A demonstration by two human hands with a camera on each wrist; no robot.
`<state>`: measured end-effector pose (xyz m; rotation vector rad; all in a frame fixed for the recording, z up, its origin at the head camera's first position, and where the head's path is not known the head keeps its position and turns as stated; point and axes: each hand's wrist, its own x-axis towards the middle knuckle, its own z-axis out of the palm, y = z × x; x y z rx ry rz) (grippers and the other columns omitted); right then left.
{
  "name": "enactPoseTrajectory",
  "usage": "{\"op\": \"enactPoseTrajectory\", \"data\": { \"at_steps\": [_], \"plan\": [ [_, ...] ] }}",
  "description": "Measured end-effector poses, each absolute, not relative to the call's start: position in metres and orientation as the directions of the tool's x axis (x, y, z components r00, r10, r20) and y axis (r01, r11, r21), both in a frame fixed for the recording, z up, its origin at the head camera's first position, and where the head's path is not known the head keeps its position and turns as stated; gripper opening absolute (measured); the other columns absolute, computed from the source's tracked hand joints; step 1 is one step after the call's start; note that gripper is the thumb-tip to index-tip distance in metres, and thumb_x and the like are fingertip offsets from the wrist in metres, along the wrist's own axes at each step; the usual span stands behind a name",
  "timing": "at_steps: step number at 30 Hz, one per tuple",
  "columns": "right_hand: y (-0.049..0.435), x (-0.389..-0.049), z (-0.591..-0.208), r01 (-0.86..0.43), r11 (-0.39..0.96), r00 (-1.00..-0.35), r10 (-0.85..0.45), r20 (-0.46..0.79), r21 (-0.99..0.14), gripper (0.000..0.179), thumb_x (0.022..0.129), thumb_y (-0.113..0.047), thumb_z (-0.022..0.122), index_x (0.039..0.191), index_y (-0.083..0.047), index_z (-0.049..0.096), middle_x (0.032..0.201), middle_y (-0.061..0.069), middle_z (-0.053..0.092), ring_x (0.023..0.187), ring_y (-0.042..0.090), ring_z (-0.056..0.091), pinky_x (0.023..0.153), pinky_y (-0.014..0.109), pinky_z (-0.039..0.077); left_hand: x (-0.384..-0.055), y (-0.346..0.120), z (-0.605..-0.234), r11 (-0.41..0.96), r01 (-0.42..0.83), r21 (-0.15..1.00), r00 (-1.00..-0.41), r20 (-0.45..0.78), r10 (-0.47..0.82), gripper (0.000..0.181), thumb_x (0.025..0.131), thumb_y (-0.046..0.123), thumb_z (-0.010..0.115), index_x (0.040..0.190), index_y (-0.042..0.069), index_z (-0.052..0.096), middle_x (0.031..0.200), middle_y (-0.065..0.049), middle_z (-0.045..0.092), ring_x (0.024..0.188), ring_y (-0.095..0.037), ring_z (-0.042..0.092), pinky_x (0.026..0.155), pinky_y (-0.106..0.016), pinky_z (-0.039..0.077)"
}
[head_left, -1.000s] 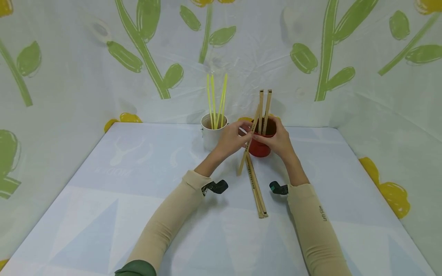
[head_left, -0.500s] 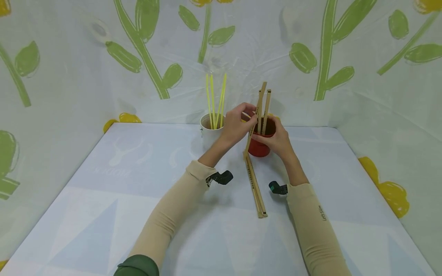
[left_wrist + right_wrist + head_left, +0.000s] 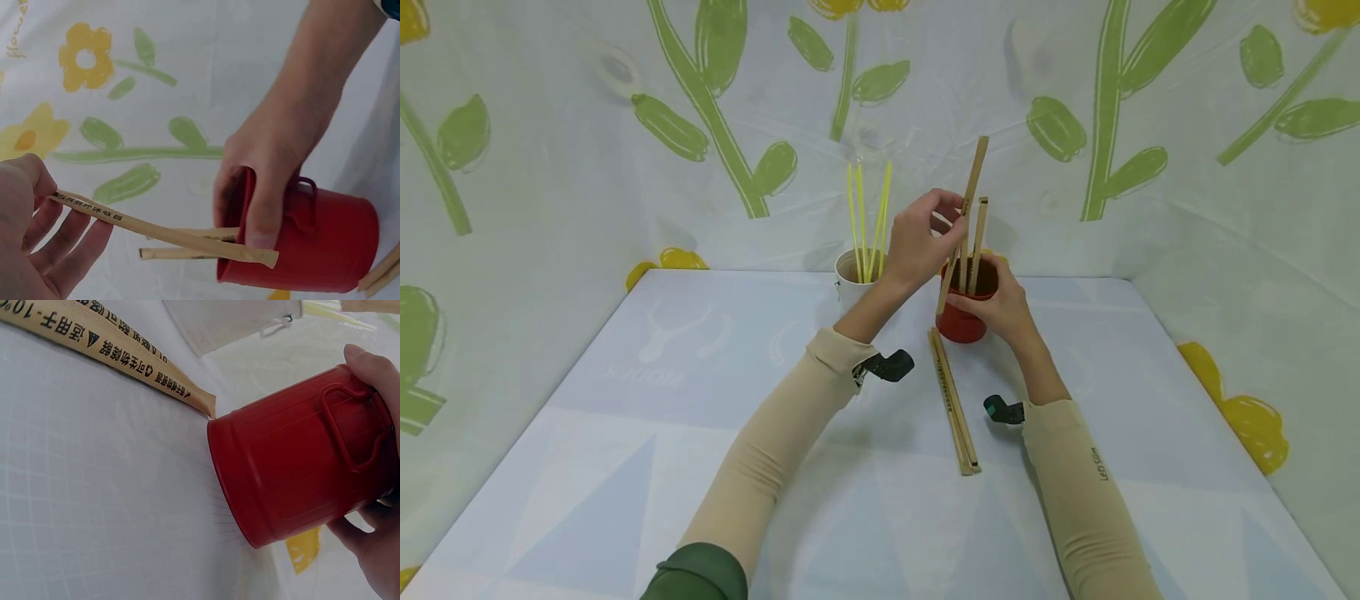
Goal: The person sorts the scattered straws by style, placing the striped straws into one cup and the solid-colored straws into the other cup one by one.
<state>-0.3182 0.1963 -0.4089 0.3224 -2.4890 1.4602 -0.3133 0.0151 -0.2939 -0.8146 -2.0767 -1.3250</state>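
My left hand (image 3: 920,240) pinches a brown paper-wrapped straw (image 3: 974,177) near its middle, with the straw tilted and its lower end overlapping the red bucket (image 3: 962,325) in the head view. In the left wrist view that straw (image 3: 169,234) crosses in front of the bucket's mouth, its end at the right thumb. Fingers and thumb of my right hand (image 3: 1006,310) grip the bucket by its rim. Two similar wrapped straws (image 3: 980,229) stand inside it, their lower parts hidden. On the table just before the bucket lies a pair of wrapped straws (image 3: 953,404), side by side.
Left of the red bucket stands a white bucket (image 3: 850,293) holding several thin yellow sticks (image 3: 862,217), partly hidden by my left hand. Behind the table (image 3: 700,467) hangs a white cloth wall (image 3: 955,75) printed with flowers and leaves.
My left hand has risen, lifting the held straw from low over the lying pair to beside the red bucket's mouth. My right hand keeps its hold on the bucket.
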Motion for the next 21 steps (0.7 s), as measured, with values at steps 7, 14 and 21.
{"op": "enactPoseTrajectory", "data": {
  "at_steps": [7,14,21],
  "plan": [
    [0.195,-0.317,-0.408,-0.285,0.492,-0.953,-0.056,0.296,-0.823,0.086,0.077,-0.042,0.082,0.146,-0.023,0.033,0.143,0.005,0.049,0.132,0.024,0.045,0.106,0.052,0.045,-0.313,0.018,-0.279,0.325,0.735,0.595,-0.667,0.722,0.186,0.02,0.092,0.01,0.061,0.11,0.002,0.065,0.097,-0.01,0.069,0.077,-0.016,0.067,0.07,-0.017,0.053],
    [0.193,-0.316,-0.407,-0.263,0.49,-0.96,-0.051,0.274,-0.831,0.089,0.076,-0.046,0.082,0.147,-0.025,0.033,0.144,0.003,0.048,0.133,0.024,0.044,0.106,0.052,0.044,-0.318,0.021,-0.272,0.332,0.728,0.6,-0.672,0.721,0.171,0.021,0.093,0.009,0.06,0.112,0.003,0.064,0.098,-0.01,0.068,0.078,-0.017,0.067,0.071,-0.017,0.053],
    [0.194,-0.315,-0.404,-0.267,0.485,-0.959,-0.048,0.279,-0.833,0.088,0.075,-0.047,0.082,0.146,-0.025,0.033,0.143,0.003,0.048,0.133,0.023,0.044,0.106,0.052,0.045,-0.321,0.023,-0.267,0.346,0.707,0.617,-0.697,0.69,0.192,0.021,0.093,0.012,0.061,0.113,0.006,0.063,0.093,-0.007,0.068,0.075,-0.015,0.066,0.067,-0.018,0.051]
  ]
}}
